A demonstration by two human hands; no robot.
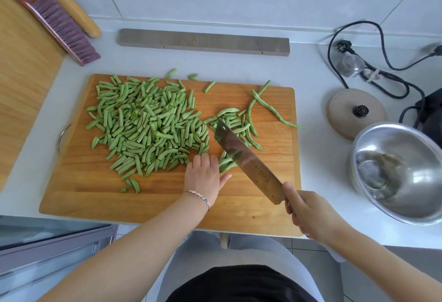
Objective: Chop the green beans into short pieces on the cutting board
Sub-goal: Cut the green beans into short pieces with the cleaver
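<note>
**Springy beans pinned beside the blade**

Head view: near the middle of the cutting board [95, 196], the left hand [202, 174] lies flat. Its fingers [203, 158] are almost straight and press a small bundle of uncut green beans [235, 124] just left of the knife [248, 165]. At lower right, the right hand [308, 210] is wrapped round the knife handle. A pile of cut pieces [143, 124] fills the board's upper left, and long beans [270, 107] lie at upper right. The beans look light, slim and bendy, and likely to roll. They are best pinned together from above, close to the cut, with fingertips tucked back.
</note>
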